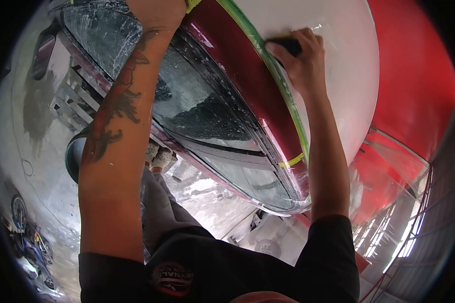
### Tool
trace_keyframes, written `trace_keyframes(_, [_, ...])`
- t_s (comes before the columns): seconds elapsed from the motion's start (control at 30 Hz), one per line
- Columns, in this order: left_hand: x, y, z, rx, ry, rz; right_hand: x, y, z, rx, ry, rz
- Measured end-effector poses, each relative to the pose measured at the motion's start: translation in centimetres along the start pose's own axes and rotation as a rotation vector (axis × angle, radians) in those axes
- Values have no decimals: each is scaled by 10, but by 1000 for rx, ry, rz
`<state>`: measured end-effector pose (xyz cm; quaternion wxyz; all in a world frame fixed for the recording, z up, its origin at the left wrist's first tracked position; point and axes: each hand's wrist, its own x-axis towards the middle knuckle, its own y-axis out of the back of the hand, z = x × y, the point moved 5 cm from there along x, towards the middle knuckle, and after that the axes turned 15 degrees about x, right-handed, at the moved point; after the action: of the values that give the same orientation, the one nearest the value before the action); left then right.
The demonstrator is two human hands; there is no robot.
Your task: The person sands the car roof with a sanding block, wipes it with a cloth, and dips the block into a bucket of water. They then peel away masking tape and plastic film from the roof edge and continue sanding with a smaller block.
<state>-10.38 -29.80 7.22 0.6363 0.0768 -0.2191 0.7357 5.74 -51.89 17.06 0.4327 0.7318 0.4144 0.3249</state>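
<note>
My right hand is wrapped round a dark pad, pressed on the car's whitish roof beside a strip of green tape. The pad is slightly blurred. At the top edge, my left hand is over the car's side, its fingers cut off by the frame. A rough yellow piece shows beside it; whether the hand holds it is unclear. Between the hands runs a dark red roof rail, with yellow tape across its lower end. Wet, streaked side windows lie below the rail.
A bucket stands partly behind my left forearm. The side mirror juts out at upper left. Motorcycles stand at lower left on the stained concrete floor. Beyond the roof are a red surface and clear plastic sheeting.
</note>
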Motion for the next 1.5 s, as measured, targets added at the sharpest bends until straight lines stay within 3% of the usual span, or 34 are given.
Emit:
trace_keyframes(0.07, [1, -1, 4, -35, 26, -8, 53, -26, -23, 5, 108, 42])
trace_keyframes(0.23, [0, -2, 7, -109, 20, -63, 136, -60, -81, -39, -4, -16])
trace_keyframes(0.37, [1, -1, 8, -91, 6, -31, 94, -36, -66, -88, 46, -65])
trace_keyframes(0.4, [1, 1, 7, -65, -5, -33, 78, -32, -35, -16, -100, -125])
trace_keyframes(0.43, [1, 1, 7, -39, -21, -32, 58, -25, -14, -24, -97, -127])
trace_keyframes(0.5, [0, -1, 6, -26, -43, -3, 25, -10, -14, -140, 27, -81])
trace_keyframes(0.73, [-1, -4, 3, -157, 11, -8, 102, -52, -57, -55, 95, 79])
trace_keyframes(0.8, [0, 1, 3, -114, 24, -29, 122, -55, -78, -100, -32, 1])
trace_keyframes(0.87, [-1, -2, 6, -88, 45, -45, 92, -37, -89, -123, 22, -3])
trace_keyframes(0.93, [-2, -5, 5, -271, 95, -77, 75, -28, -71, -152, 94, -17])
trace_keyframes(0.97, [-1, -4, 10, -271, 96, -67, 65, -29, -43, -180, 107, -15])
trace_keyframes(1.07, [0, -3, 10, -152, 112, -46, 81, -42, -36, -190, 142, 3])
trace_keyframes(1.17, [1, -3, 8, -157, 20, -59, 115, -55, -92, -90, 59, 15])
trace_keyframes(1.23, [0, 1, 11, -79, 23, -69, 134, -66, -102, -217, 148, 44])
trace_keyframes(1.27, [0, 0, 12, -81, 25, -80, 139, -68, -95, -285, 96, 12])
trace_keyframes(1.37, [0, -2, 5, -25, 58, -30, 100, -52, -43, -368, 58, -84])
trace_keyframes(1.4, [-1, -3, 5, -92, 71, -28, 66, -31, -45, -192, 128, -24])
trace_keyframes(1.5, [-2, -4, 5, -189, 90, -43, -29, 13, -16, -189, 167, -29])
